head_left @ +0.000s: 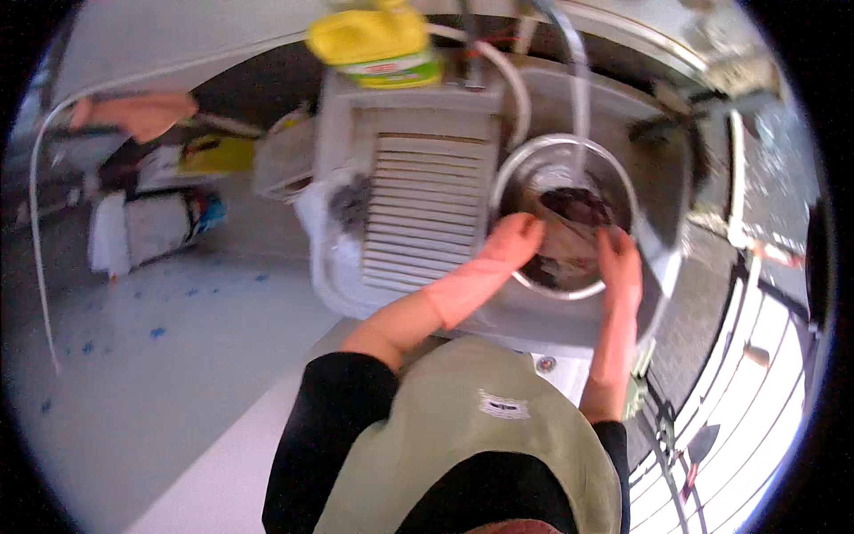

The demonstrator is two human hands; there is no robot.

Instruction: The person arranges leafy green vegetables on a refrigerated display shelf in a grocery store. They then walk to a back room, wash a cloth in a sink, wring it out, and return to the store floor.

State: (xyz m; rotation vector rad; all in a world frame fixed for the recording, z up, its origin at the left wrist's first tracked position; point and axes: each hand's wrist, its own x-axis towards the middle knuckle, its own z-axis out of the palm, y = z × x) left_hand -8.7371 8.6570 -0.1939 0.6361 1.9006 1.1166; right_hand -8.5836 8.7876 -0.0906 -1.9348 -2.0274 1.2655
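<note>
Both of my hands wear pink rubber gloves and work inside a round metal basin (pixel 624 169) in the sink. My left hand (pixel 516 240) pinches the left edge of a limp, brownish, wet-looking thing (pixel 569 242); its kind cannot be made out. Its right edge is between the closed fingers of my right hand (pixel 620 262). Darker material (pixel 580 206) shows at its upper part. A stream of water (pixel 580 160) falls from the tap (pixel 578 62) into the basin just beyond my hands.
Left of the basin is a ribbed washboard (pixel 427 214), with a grey scrubber (pixel 350 205) beside it. A yellow jug (pixel 378 44) stands behind. Farther left, a pink glove (pixel 138 114) hangs near a pale counter (pixel 178 356). A metal railing (pixel 738 383) runs along the right.
</note>
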